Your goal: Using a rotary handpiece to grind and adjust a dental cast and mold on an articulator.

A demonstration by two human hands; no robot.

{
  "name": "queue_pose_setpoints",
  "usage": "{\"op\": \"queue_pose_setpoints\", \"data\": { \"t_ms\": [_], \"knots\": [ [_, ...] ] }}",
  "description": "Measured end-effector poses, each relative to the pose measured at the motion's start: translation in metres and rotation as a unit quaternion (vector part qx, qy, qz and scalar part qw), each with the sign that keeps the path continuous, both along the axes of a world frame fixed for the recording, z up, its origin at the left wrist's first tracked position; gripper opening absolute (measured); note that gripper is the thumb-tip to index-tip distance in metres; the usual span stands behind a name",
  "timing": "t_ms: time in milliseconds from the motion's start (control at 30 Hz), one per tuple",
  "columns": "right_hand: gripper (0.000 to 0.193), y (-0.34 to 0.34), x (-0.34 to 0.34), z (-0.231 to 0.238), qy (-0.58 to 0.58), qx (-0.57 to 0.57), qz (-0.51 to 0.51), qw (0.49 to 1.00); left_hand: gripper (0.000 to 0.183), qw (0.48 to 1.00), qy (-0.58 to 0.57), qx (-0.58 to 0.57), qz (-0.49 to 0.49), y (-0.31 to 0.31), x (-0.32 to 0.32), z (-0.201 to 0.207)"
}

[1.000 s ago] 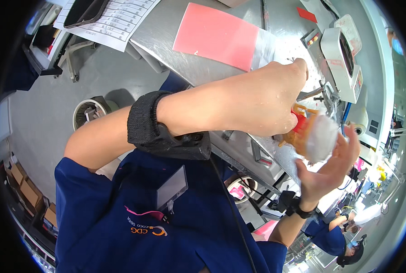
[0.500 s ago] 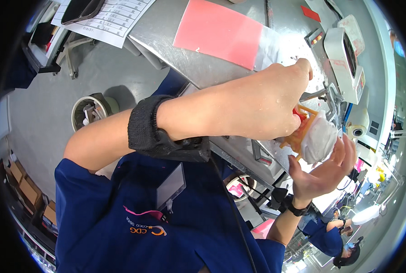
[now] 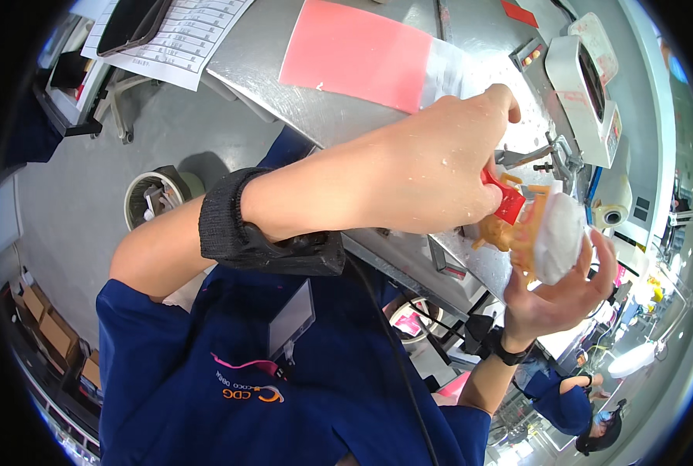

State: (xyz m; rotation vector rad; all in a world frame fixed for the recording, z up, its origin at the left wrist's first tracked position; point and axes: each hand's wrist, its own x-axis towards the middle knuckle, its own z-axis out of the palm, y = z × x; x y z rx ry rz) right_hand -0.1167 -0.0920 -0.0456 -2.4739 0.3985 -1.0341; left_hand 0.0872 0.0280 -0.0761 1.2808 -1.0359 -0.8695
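Note:
My left hand reaches across from the left, its fingers closed on a small red strip, with the fingertips partly hidden. Touching or just behind the strip is a yellow-orange dental model with tooth shapes along its edge. A rounded white plaster base backs the model on its right side. From below right my right hand cups this plaster base, the thumb near the yellow part and the fingers curled around the far side. A second yellow piece shows under my left hand.
A pink sheet lies on the metal bench, near papers and a phone. Beyond my hands are a metal clamp and a white device. A bin stands on the floor. Another person works at lower right.
The view has shifted slightly. The plaster base and yellow model have tilted more upright and moved a little away from my left hand, so more of the red strip shows.

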Motion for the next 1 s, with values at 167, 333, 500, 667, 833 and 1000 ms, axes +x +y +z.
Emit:
{"op": "queue_pose_setpoints", "data": {
  "t_ms": [167, 333, 500, 667, 833, 1000],
  "knots": [
    [0.084, -0.009, 0.002, 0.014, 0.043, -0.032, -0.031, 0.998, 0.053, 0.994, -0.107, 0.019, 0.024, -0.002, 0.012, 0.011],
    [0.066, -0.036, 0.015, 0.051, -0.045, 0.313, -0.034, 0.948, 0.065, 0.877, -0.354, -0.322, 0.037, -0.069, 0.031, 0.039],
    [0.055, -0.097, -0.065, 0.048, 0.095, 0.255, -0.265, 0.925, 0.067, 0.890, -0.290, -0.331, -0.121, -0.112, 0.023, 0.039],
    [0.050, -0.148, -0.234, -0.012, 0.344, -0.011, -0.454, 0.822, 0.064, 0.895, -0.233, -0.347, -0.155, -0.132, 0.013, 0.042],
    [0.035, -0.148, -0.221, -0.008, 0.237, 0.248, -0.446, 0.827, 0.065, 0.926, -0.213, -0.276, -0.142, -0.133, 0.025, 0.034],
    [0.013, -0.109, -0.130, 0.016, -0.206, 0.468, -0.231, 0.828, 0.067, 0.971, -0.175, -0.092, -0.134, -0.128, 0.028, 0.014]
  ]
}}
